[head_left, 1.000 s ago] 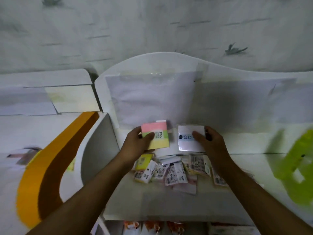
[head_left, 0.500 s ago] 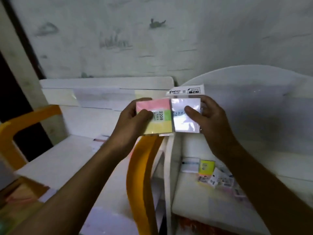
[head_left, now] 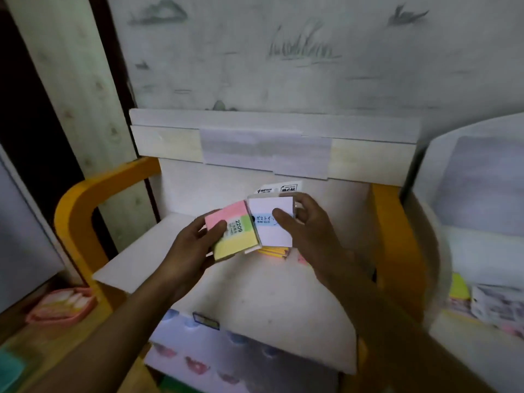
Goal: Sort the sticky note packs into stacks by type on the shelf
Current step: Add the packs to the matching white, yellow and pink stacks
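Room: pale scuffed wall (head_left: pixel 283 52) | white shelf (head_left: pixel 255 293) with orange side rails (head_left: pixel 397 236) | left hand (head_left: pixel 190 248) gripped multicolour pack (head_left: pixel 232 232), long axis tilted up-left, above shelf | right hand (head_left: pixel 309 231) pinched white pack (head_left: pixel 272 222), upright, edges touching.

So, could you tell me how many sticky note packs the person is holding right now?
2. The left hand holds the pink, green and yellow pack; the right hand holds the white pack beside it. More packs lie partly hidden on the shelf beneath.
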